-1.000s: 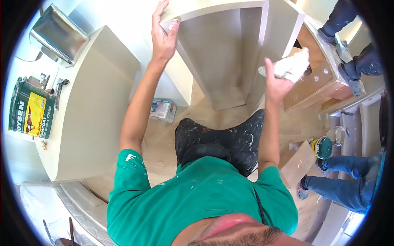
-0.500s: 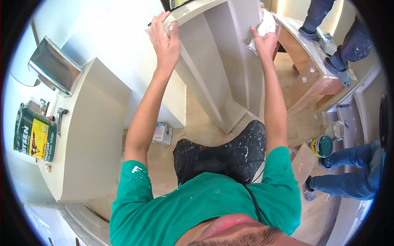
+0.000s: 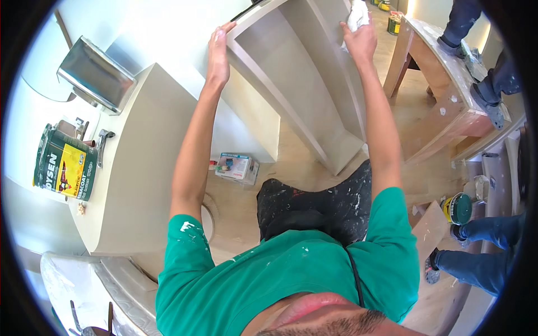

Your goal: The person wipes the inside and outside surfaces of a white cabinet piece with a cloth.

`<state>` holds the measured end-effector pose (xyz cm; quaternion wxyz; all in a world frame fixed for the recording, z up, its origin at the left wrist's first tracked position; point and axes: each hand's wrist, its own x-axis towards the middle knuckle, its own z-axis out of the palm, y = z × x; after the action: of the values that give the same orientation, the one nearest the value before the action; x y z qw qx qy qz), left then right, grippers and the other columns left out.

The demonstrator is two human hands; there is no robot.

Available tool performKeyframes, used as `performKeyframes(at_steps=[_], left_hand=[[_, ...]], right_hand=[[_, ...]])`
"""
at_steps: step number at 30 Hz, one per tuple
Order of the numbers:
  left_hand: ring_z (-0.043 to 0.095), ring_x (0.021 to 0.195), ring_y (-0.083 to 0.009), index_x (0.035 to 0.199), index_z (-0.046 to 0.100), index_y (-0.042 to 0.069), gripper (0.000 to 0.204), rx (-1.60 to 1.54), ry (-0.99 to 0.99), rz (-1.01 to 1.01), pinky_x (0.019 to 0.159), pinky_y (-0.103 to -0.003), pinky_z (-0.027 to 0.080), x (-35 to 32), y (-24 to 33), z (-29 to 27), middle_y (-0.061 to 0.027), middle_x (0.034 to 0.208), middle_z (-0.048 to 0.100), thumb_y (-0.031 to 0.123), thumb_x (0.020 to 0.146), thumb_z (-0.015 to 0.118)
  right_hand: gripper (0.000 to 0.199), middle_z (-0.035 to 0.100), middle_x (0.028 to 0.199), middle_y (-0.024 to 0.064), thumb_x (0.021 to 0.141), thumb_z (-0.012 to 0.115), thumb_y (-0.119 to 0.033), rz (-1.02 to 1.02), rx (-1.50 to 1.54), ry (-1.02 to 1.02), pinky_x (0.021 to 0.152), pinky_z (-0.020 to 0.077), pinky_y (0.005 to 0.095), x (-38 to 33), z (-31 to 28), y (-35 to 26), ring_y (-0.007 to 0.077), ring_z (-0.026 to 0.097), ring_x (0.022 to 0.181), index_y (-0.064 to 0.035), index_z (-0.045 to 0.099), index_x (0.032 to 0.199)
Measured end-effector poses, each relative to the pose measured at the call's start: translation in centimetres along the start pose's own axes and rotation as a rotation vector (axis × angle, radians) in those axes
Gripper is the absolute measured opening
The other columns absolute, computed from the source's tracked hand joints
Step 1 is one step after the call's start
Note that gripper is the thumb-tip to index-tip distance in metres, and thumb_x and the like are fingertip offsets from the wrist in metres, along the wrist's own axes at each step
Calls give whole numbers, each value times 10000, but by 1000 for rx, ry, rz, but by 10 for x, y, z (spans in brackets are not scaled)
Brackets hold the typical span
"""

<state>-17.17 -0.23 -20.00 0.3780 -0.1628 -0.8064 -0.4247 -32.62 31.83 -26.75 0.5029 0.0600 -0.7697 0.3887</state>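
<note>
A grey-beige open shelf unit [image 3: 319,84] with a divider stands upright and leaning in front of me, its lower corner near my knees. My left hand [image 3: 218,59] lies along the outer left side near the top, fingers stretched up and fingertips at the corner, bracing it. My right hand [image 3: 361,45] is closed around a crumpled white cloth [image 3: 358,15] at the unit's upper right edge. Whether the right fingers also grip the panel is hidden.
At left, a pale cabinet [image 3: 151,145] bears a green paint bucket [image 3: 61,168] and a shiny metal box [image 3: 98,75]. A carton [image 3: 238,168] sits on the floor. One person stands on the wooden bench [image 3: 448,89] at right; another person's blue-trousered legs [image 3: 476,252] are near a paint tin [image 3: 459,208].
My left hand has shifted from over the top corner to the unit's outer side. The right hand still holds the cloth at the right edge. The whole view has swung somewhat.
</note>
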Motion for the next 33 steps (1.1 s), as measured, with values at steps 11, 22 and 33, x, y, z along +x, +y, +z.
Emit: performKeyframes(at_steps=[11,22,33], left_hand=[[597,1213,-298,1312,660,-7,667,335,-307,-301,1081,-373,404,30,42,-8,-195,1286,666,553,1075,387],[634,1174,-365,1356,621,-30,633,422,-491,52,1057,-402,441,51,24,14,-248,1265,671,508,1062,461],[655,959,-479,1166,594,-42,343,928,-545,155,853,-507,499,104,2,30,-309,1008,675,232,964,630]], right_hand=[[485,613,1313,266,906,676,-155,122,372,195,1134,388,446,-28,-42,-54,401,559,1278,34,575,1341],[671,381,1615,200,834,539,41,-165,318,-195,1235,228,572,-219,-15,-190,417,322,1510,-15,465,1498],[828,291,1618,309,774,522,131,651,-16,-191,1284,142,509,-501,-24,34,445,203,1547,82,274,1562]])
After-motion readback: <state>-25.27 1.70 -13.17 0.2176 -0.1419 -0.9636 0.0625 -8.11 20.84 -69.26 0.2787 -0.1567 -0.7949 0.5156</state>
